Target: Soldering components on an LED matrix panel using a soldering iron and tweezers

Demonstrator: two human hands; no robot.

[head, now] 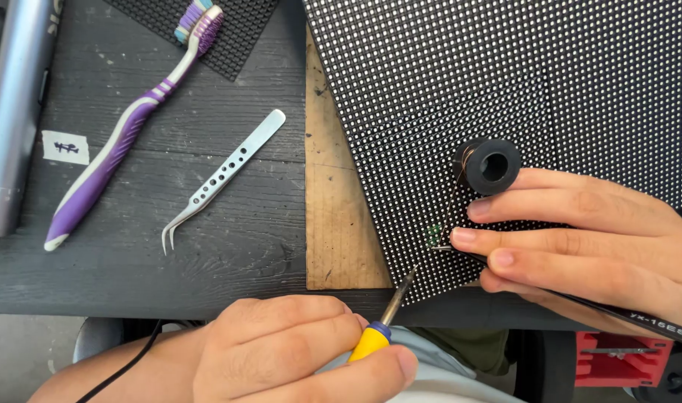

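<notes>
Left hand [296, 351] gripping yellow-handled soldering iron [386, 317], right hand [587, 239] pinching black tweezers [580, 298] over dotted black panel [505, 82]

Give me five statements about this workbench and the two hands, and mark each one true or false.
1. The left hand grips a soldering iron with a yellow handle. True.
2. The curved tweezers on the dark table are held in the right hand. False: they lie untouched on the table, away from both hands.
3. The right hand rests on the dotted black panel. True.
4. The purple and white toothbrush lies on the wooden strip. False: it lies on the dark table, its head over a smaller black panel.
5. A black spool sits on the panel just above the right hand's fingers. True.
</notes>
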